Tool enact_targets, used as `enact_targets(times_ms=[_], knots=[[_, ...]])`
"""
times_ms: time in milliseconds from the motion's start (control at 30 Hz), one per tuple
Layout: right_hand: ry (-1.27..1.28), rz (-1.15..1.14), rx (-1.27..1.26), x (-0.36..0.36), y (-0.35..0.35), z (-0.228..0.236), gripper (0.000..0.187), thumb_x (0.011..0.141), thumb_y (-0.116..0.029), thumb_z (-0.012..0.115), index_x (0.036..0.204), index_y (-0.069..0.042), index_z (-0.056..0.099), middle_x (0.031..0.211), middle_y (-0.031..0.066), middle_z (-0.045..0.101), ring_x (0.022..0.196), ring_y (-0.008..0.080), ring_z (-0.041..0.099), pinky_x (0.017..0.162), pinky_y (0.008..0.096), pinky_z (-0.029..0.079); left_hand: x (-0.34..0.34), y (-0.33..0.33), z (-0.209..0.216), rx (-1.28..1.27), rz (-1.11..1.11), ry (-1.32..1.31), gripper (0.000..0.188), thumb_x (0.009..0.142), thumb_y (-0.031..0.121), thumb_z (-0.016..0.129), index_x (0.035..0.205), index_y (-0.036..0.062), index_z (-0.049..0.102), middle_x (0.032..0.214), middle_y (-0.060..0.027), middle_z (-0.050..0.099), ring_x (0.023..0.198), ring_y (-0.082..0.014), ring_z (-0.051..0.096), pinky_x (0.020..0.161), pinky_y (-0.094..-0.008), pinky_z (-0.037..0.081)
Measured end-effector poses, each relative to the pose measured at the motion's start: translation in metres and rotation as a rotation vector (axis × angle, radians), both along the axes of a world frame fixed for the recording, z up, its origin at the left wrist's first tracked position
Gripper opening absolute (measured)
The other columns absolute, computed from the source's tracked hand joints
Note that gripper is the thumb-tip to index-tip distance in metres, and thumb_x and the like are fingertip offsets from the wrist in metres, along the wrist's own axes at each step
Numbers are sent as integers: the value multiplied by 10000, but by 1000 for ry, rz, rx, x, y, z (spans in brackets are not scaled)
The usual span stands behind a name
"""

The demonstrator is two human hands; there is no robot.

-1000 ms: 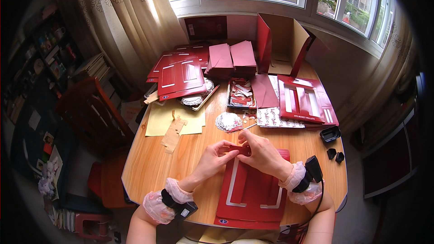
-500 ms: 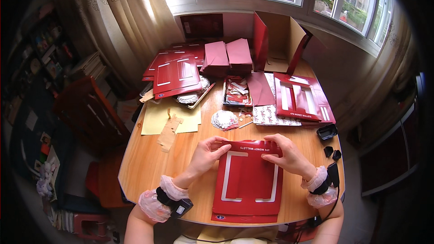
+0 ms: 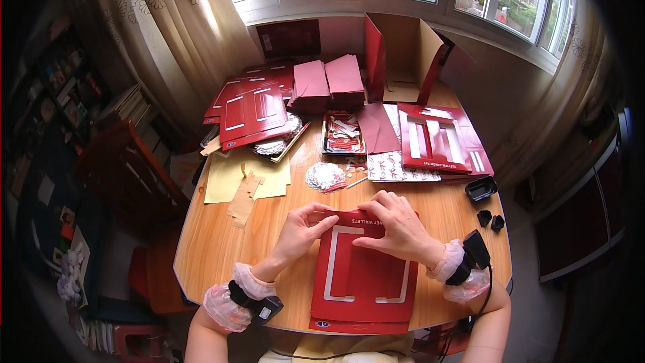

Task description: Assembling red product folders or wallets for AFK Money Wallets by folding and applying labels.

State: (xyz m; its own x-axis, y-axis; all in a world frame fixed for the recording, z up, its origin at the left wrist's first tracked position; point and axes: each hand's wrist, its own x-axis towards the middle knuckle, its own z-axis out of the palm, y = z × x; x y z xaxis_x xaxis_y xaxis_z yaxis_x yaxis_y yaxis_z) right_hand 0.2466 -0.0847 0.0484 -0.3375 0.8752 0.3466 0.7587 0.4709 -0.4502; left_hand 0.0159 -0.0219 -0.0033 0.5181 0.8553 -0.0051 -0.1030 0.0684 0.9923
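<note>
A flat red cardboard sleeve (image 3: 368, 277) with white-edged window cut-outs lies on the table in front of me, its near end close to the table edge. My left hand (image 3: 297, 234) pinches its far left corner, thumb on top and fingers curled at the edge. My right hand (image 3: 401, 234) grips the far edge near the middle; the thumb presses on the upper face and the fingers bend over the edge. That hand hides the sleeve's far right part. Both wrists carry a scrunched pale cuff and a strapped black device.
Beyond lie round white stickers (image 3: 326, 177), a tray of small pieces (image 3: 343, 133), yellow paper (image 3: 218, 178) and pink card stacks (image 3: 311, 81). More red sleeves (image 3: 255, 114) sit left; others (image 3: 437, 144) right. An open carton (image 3: 403, 91) stands behind. A black container (image 3: 481, 189) is at right.
My right hand has slid left along the far edge, from the right corner toward the middle. My left hand keeps its pinch. The whole view has shifted slightly.
</note>
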Motion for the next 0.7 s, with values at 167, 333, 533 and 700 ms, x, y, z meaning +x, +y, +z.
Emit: enact_targets(times_ms=[167,333,533,700], knots=[[-15,-37,-24,-8,3,-5,463,746,-352,788,1066,-66,616,957,92,533,934,272,535,820,378,413,-2,1,1,-58,-13,-32,194,929,84,655,1079,-32,613,1015,-134,702,917,-147,671,806,-260,553],[14,-95,-40,-11,3,-4,371,747,-270,777,1025,-59,650,934,88,552,925,269,552,822,383,435,-2,1,1,-65,-10,-22,184,932,84,651,1070,-31,612,1013,-137,701,918,-150,674,813,-261,552],[-120,-72,92,-16,6,-5,288,757,-280,740,900,-47,649,886,82,558,897,258,559,837,381,434,-2,1,-1,-54,-16,-14,177,933,80,650,1075,-19,612,999,-104,700,876,-127,672,773,-243,554],[-222,17,158,-10,8,-1,277,764,-289,731,878,-51,647,851,76,571,866,248,574,850,375,429,-2,1,0,-55,-30,6,187,932,87,652,1076,-27,615,1025,-127,699,934,-147,669,821,-259,549]])
